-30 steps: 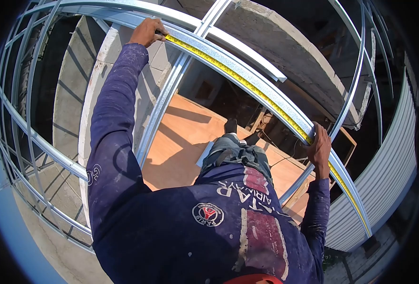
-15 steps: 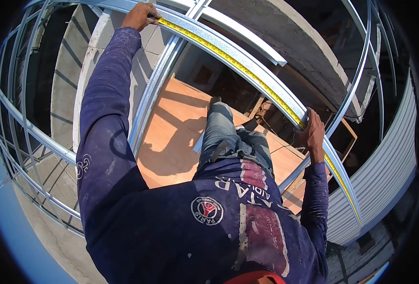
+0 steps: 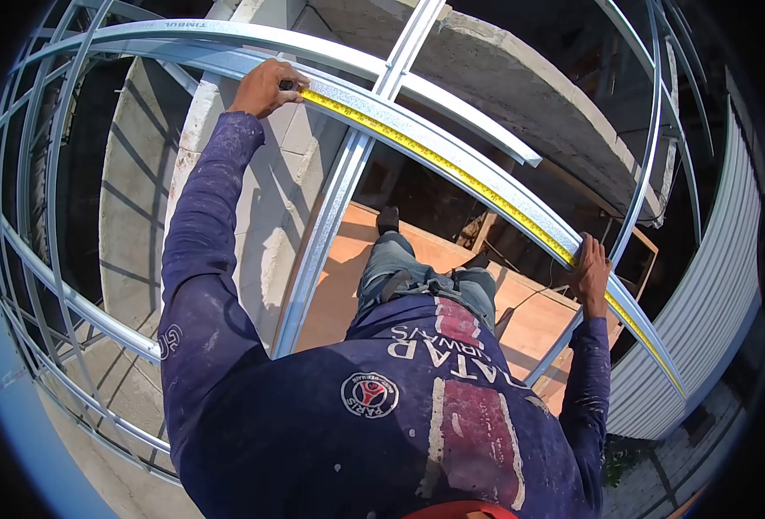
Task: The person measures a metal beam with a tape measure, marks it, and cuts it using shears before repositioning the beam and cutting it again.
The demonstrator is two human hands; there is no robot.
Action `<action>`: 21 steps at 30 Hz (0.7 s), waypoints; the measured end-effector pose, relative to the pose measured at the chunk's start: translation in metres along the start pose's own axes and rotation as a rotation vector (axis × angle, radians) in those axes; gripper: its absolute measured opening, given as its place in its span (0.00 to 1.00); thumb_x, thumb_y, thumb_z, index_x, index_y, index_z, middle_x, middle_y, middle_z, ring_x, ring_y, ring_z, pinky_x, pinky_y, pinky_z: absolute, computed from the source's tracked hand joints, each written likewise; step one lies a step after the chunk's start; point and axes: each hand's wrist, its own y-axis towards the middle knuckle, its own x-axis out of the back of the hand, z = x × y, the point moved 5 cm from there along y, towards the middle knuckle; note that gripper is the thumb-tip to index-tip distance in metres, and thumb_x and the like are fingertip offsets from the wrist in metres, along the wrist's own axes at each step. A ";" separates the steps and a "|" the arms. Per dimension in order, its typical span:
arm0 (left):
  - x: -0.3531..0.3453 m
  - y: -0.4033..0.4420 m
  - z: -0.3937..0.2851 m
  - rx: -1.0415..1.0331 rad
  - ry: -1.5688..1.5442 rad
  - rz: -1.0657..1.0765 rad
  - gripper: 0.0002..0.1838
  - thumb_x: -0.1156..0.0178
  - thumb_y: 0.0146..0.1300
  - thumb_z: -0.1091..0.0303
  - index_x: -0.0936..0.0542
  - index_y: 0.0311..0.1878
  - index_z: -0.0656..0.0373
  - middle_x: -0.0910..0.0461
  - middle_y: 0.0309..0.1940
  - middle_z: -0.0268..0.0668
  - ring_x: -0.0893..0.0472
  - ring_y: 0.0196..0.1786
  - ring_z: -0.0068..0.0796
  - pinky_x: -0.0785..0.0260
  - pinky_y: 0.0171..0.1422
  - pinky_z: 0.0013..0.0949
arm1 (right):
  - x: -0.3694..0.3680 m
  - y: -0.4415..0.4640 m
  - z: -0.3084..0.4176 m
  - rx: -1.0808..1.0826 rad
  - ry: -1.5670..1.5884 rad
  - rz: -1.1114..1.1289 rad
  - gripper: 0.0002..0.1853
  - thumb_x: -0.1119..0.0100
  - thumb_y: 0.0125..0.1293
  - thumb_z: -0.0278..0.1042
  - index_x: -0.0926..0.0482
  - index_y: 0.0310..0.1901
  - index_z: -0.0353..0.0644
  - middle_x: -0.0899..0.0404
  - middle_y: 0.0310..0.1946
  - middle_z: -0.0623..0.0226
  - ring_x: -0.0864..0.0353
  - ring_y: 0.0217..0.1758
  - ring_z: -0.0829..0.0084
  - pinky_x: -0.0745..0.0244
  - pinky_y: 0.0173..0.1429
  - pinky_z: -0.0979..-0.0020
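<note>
A yellow tape measure [image 3: 451,166] lies stretched along a long silver metal channel [image 3: 486,173]. My left hand [image 3: 268,88] is closed round one end of the tape at the upper left, with a small dark part showing at the fingers. Farther along, my right hand [image 3: 591,275] wraps over the channel's edge and presses the tape to it. Beyond that hand the yellow blade runs on down to the lower right. The right fingertips are partly hidden behind the channel.
Another metal channel [image 3: 348,59] runs alongside, and an upright one [image 3: 326,238] crosses below. Concrete blocks [image 3: 270,208] stand at left, corrugated sheet [image 3: 685,355] at right. My feet are on an orange-brown board [image 3: 330,303], with dark gaps beyond it.
The view has shifted, so the channel, tape and both hands sit slightly lower and farther right. Both hands keep hold of the tape. My legs appear a little changed in position.
</note>
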 end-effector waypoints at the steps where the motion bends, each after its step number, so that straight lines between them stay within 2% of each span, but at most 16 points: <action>1: 0.003 0.004 0.009 -0.012 0.000 -0.001 0.18 0.21 0.46 0.58 0.10 0.43 0.44 0.16 0.41 0.30 0.21 0.49 0.32 0.25 0.60 0.36 | 0.010 -0.001 0.012 -0.011 0.002 -0.002 0.42 0.27 0.46 0.31 0.34 0.67 0.49 0.27 0.58 0.63 0.29 0.65 0.56 0.35 0.62 0.38; 3: 0.003 0.009 0.024 -0.040 -0.135 0.047 0.15 0.21 0.46 0.59 0.10 0.39 0.47 0.16 0.41 0.30 0.21 0.49 0.32 0.25 0.59 0.36 | 0.026 -0.001 0.038 -0.114 -0.034 0.031 0.42 0.28 0.51 0.30 0.36 0.69 0.52 0.30 0.61 0.64 0.33 0.68 0.56 0.39 0.67 0.32; 4: 0.007 0.009 0.016 -0.122 -0.124 0.040 0.14 0.21 0.45 0.62 0.12 0.36 0.51 0.16 0.40 0.33 0.20 0.48 0.36 0.26 0.57 0.37 | 0.016 0.005 0.042 -0.093 -0.049 0.018 0.42 0.31 0.53 0.26 0.38 0.71 0.56 0.32 0.63 0.65 0.35 0.70 0.56 0.43 0.69 0.28; 5: 0.008 0.009 0.013 -0.123 -0.126 0.046 0.14 0.21 0.45 0.62 0.12 0.36 0.51 0.16 0.40 0.33 0.20 0.48 0.36 0.26 0.57 0.37 | 0.017 0.011 0.059 -0.058 -0.033 0.026 0.45 0.32 0.53 0.22 0.40 0.73 0.57 0.33 0.65 0.66 0.35 0.70 0.57 0.43 0.69 0.28; 7: 0.010 0.011 0.008 -0.168 -0.063 0.041 0.14 0.21 0.45 0.61 0.12 0.36 0.51 0.17 0.40 0.33 0.20 0.48 0.36 0.26 0.57 0.37 | 0.003 0.031 0.091 0.049 -0.086 -0.100 0.52 0.23 0.44 0.33 0.41 0.73 0.57 0.32 0.64 0.65 0.34 0.69 0.56 0.40 0.68 0.30; 9: 0.004 0.012 0.013 -0.158 -0.057 0.021 0.14 0.20 0.45 0.61 0.11 0.36 0.50 0.17 0.40 0.33 0.20 0.47 0.36 0.26 0.56 0.38 | 0.023 0.049 0.154 0.114 -0.023 -0.109 0.53 0.23 0.44 0.33 0.41 0.74 0.58 0.33 0.65 0.64 0.35 0.69 0.56 0.40 0.70 0.35; 11: 0.007 0.011 0.012 -0.203 -0.058 -0.007 0.14 0.21 0.45 0.61 0.11 0.36 0.49 0.17 0.40 0.33 0.20 0.47 0.36 0.26 0.56 0.38 | 0.034 0.072 0.205 0.176 0.046 -0.108 0.48 0.30 0.54 0.26 0.44 0.75 0.58 0.34 0.66 0.61 0.35 0.70 0.58 0.41 0.72 0.33; 13: 0.010 0.009 0.018 -0.194 -0.067 -0.011 0.14 0.21 0.45 0.60 0.11 0.37 0.49 0.17 0.40 0.33 0.21 0.47 0.36 0.26 0.56 0.38 | 0.048 0.083 0.245 0.234 0.084 -0.164 0.44 0.33 0.55 0.23 0.42 0.74 0.52 0.29 0.61 0.61 0.30 0.65 0.58 0.35 0.68 0.42; 14: 0.013 0.009 0.022 -0.187 -0.080 -0.019 0.15 0.21 0.45 0.60 0.11 0.37 0.49 0.17 0.39 0.33 0.21 0.47 0.36 0.26 0.56 0.38 | 0.036 0.095 0.244 0.283 0.103 -0.144 0.38 0.35 0.55 0.24 0.36 0.69 0.45 0.26 0.55 0.62 0.27 0.59 0.59 0.32 0.58 0.53; 15: 0.013 0.010 0.031 -0.188 -0.078 -0.018 0.15 0.21 0.45 0.60 0.11 0.37 0.49 0.17 0.39 0.33 0.21 0.47 0.36 0.26 0.56 0.38 | 0.034 0.095 0.239 0.281 0.106 -0.145 0.38 0.35 0.55 0.24 0.36 0.69 0.45 0.26 0.55 0.62 0.27 0.59 0.59 0.32 0.58 0.53; 17: 0.013 0.014 0.057 -0.130 -0.071 -0.007 0.15 0.21 0.44 0.62 0.11 0.38 0.49 0.17 0.39 0.32 0.21 0.47 0.36 0.27 0.57 0.38 | 0.042 0.090 0.237 0.332 0.179 -0.245 0.31 0.39 0.57 0.24 0.32 0.64 0.43 0.25 0.50 0.62 0.25 0.54 0.61 0.34 0.50 0.59; 21: 0.021 0.018 0.088 -0.057 -0.084 -0.002 0.13 0.22 0.45 0.64 0.11 0.37 0.49 0.16 0.38 0.32 0.20 0.48 0.36 0.28 0.59 0.38 | 0.039 0.089 0.229 0.315 0.125 -0.238 0.28 0.43 0.59 0.23 0.30 0.63 0.43 0.25 0.52 0.61 0.25 0.56 0.61 0.34 0.50 0.59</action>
